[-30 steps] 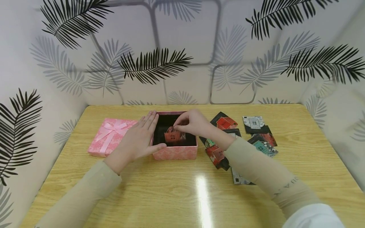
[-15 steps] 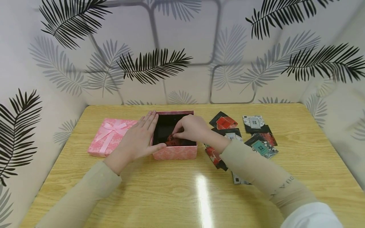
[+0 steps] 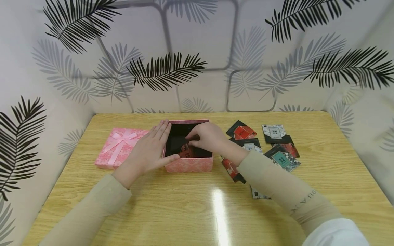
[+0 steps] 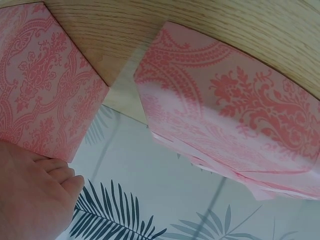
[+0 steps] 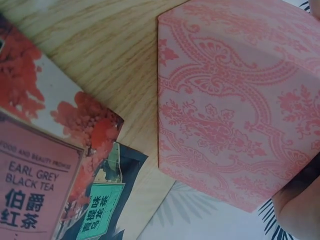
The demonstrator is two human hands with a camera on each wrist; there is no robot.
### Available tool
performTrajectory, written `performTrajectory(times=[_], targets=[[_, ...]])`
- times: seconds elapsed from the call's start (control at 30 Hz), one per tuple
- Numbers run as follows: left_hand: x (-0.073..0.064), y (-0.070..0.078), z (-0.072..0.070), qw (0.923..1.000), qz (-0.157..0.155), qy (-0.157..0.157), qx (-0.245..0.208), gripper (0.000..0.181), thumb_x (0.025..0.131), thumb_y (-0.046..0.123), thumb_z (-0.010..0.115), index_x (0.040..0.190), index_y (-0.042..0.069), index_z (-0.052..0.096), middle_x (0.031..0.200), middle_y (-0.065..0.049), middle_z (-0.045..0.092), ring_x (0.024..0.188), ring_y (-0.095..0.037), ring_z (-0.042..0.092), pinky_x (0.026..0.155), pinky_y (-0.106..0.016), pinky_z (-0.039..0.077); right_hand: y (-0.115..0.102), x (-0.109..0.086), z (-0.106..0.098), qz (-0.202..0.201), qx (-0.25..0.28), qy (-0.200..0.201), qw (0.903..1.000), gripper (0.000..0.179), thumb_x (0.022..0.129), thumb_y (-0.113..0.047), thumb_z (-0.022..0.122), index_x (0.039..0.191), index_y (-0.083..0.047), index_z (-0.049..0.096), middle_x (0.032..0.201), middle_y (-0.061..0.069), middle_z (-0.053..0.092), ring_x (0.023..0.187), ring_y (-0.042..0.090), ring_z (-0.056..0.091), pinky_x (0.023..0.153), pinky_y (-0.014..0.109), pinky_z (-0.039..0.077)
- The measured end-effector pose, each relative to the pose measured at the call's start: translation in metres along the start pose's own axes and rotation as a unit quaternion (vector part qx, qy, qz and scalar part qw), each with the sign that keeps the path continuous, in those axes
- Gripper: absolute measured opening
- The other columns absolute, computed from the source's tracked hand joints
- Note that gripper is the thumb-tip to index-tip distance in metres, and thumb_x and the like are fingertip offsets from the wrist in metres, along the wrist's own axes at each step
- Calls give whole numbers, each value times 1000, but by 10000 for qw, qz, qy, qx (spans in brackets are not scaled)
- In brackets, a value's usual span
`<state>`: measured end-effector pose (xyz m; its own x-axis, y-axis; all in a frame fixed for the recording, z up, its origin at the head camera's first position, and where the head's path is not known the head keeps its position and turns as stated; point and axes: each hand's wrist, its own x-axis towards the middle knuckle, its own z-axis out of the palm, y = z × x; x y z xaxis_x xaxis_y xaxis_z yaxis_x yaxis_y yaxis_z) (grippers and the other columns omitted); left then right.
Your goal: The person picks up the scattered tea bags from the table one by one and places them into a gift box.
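Note:
A pink patterned gift box [image 3: 189,166], lidless and dark inside, stands on the table. My left hand [image 3: 147,150] rests on its left rim with fingers straight; in the left wrist view those fingers reach over the box wall [image 4: 45,95]. Inside the box, a tea sachet with a reddish label [image 3: 186,151] leans near the front wall, partly hidden. My right hand [image 3: 207,136] is over the box, its thumb and forefinger slightly parted just above the sachet. The right wrist view catches only part of that hand [image 5: 300,210] beside the box.
The pink lid with a ribbon bow [image 3: 118,147] lies left of the box. Several tea sachets are spread to the right, among them a red-labelled one [image 3: 241,131], a teal-labelled one [image 3: 281,159] and a white-labelled one [image 3: 274,132]. A patterned wall backs the table.
My right hand has lowered the tea sachet into the box, and its thumb and forefinger have come apart from it. My left hand has stayed on the rim.

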<state>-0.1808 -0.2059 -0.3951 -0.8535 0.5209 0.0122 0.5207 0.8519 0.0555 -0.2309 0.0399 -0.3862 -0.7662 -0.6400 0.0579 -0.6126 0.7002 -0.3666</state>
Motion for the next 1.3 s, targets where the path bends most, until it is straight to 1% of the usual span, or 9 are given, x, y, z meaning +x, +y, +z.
performTrajectory(times=[0.03,0.17,0.27,0.4,0.6,0.7,1.03,1.17,1.3], targets=[[0,0,0,10000,-4,-9,-16,119,95,91,24,168,-4,15,178,-20,11,167,-34,11,136,-48,19,1,0,0,-4,75,31,10000,21,97,-21,80,116,-14,84,114,2,83,106,18,78,94,36,63],[0,2,1,10000,-55,-16,-1,112,99,80,43,168,-4,14,178,-20,11,167,-35,11,136,-48,19,4,-2,-2,-30,404,121,9991,22,98,-19,79,118,-11,83,116,4,82,107,19,78,95,37,63],[1,3,1,10000,-99,-10,5,109,99,69,57,168,-4,15,178,-20,11,167,-35,12,136,-49,20,4,-5,-6,63,711,113,9974,23,98,-17,78,119,-10,82,118,6,82,107,20,77,95,37,63],[1,4,2,9999,-117,3,-9,109,99,68,58,168,-4,14,178,-20,11,167,-35,12,136,-49,20,8,-10,-13,204,1147,184,9930,22,100,-17,76,120,-10,82,120,7,81,105,22,77,91,37,64],[1,4,2,9999,-109,5,-16,109,99,67,59,168,-4,14,178,-20,10,167,-35,12,136,-48,20,22,-20,-25,457,1713,531,9827,20,99,-17,76,117,-10,83,115,7,82,99,23,77,89,40,63],[0,4,2,9999,-103,27,-6,109,99,68,59,168,-4,14,178,-20,10,167,-35,12,136,-48,20,30,-26,-32,592,1880,699,9779,21,99,-17,77,118,-9,82,114,8,82,99,25,76,89,42,62],[-1,4,1,10000,-63,34,46,110,98,68,58,168,-4,14,178,-21,10,167,-35,12,136,-48,19,66,-45,-46,884,1964,1014,9713,23,100,-12,75,120,-4,79,116,17,80,101,32,75,91,46,61],[0,4,0,9999,-60,13,99,110,99,72,53,168,-4,13,178,-20,10,167,-35,12,136,-48,19,80,-54,-52,1037,1976,1005,9696,23,100,-12,75,121,-3,79,114,18,80,99,31,75,88,39,62],[0,5,-1,9999,-87,-9,77,110,99,71,54,168,-4,13,178,-20,9,167,-35,12,136,-48,19,94,-64,-60,1229,1920,953,9690,24,100,-13,75,121,-3,78,115,18,79,100,31,75,86,32,61]])
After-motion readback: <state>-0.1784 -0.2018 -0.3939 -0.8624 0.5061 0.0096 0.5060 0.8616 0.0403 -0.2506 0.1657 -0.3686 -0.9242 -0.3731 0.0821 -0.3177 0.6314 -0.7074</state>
